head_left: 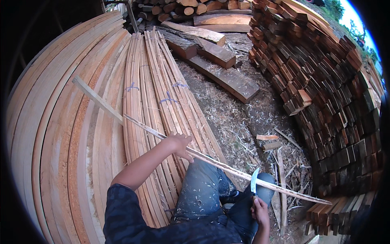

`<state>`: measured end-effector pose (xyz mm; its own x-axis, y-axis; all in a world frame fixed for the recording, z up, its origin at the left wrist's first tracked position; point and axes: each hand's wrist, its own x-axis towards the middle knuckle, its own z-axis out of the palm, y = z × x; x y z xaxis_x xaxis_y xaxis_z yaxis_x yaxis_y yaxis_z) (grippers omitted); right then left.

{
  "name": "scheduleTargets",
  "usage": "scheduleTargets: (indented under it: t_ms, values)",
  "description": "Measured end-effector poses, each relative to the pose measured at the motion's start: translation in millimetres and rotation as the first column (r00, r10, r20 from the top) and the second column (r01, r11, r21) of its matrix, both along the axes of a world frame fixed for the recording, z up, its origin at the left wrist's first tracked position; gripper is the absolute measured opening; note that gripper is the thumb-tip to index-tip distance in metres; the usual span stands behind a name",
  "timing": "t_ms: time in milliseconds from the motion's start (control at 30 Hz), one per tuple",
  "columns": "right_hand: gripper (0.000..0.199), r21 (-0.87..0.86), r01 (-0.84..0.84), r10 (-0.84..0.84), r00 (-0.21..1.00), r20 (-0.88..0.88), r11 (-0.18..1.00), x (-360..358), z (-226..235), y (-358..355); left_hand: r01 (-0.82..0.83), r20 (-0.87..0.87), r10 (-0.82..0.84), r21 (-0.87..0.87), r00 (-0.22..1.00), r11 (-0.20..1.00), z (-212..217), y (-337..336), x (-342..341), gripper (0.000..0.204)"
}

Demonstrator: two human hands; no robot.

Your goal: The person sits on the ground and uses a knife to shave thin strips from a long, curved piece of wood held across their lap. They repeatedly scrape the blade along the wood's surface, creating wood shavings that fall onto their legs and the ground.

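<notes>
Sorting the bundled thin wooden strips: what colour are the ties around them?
Blue ties, clearest in the head view.

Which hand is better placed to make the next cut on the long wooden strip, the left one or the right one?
Probably the right hand: it grips the knife, whose blade already meets the long wooden strip above the knee. The left hand only clasps the strip farther up, steadying it.

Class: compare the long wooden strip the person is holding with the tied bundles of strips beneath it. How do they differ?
The held strip is single and loose; the bundled strips are tied with blue cord. The held strip lies diagonally across the pile, gripped by the left hand, with a knife in the right hand against it; the bundled strips lie parallel and untouched. Both are long, thin, pale wood.
</notes>
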<state>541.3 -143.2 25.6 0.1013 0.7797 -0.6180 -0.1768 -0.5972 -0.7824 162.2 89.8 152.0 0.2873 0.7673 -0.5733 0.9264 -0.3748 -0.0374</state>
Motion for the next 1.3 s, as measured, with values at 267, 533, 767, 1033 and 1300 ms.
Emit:
scheduleTargets:
  t_ms: [267, 533, 767, 1033, 1300]
  values:
    - [0.025, -0.029, -0.053, 0.054, 0.998, 0.029, 0.998, -9.8, 6.5, 4.7, 0.084, -0.038, -0.092, -0.182, 0.995, 0.980, -60.1, 4.4, -63.6, 0.075]
    - [0.027, -0.032, -0.115, 0.114, 0.993, -0.038, 0.993, 7.1, 11.6, 3.1, -0.073, 0.232, 0.077, -0.027, 0.970, 0.997, -60.7, -39.8, -56.3, 0.056]
    - [0.030, 0.104, 0.247, -0.252, 0.967, 0.040, 0.963, 49.4, 12.3, -13.0, -0.095, 0.358, 0.078, 0.029, 0.930, 0.995, -107.0, -65.8, -75.5, 0.045]
    - [0.029, 0.242, 0.211, -0.295, 0.870, 0.394, 0.947, 53.7, -19.2, -38.2, -0.098, 0.372, 0.064, 0.072, 0.926, 0.993, -134.1, -56.5, -77.6, 0.046]
    - [0.031, 0.192, 0.044, -0.081, 0.979, 0.188, 0.980, 39.9, -20.7, -53.3, -0.115, 0.358, 0.100, 0.022, 0.929, 0.993, -144.1, -50.3, -71.5, 0.045]
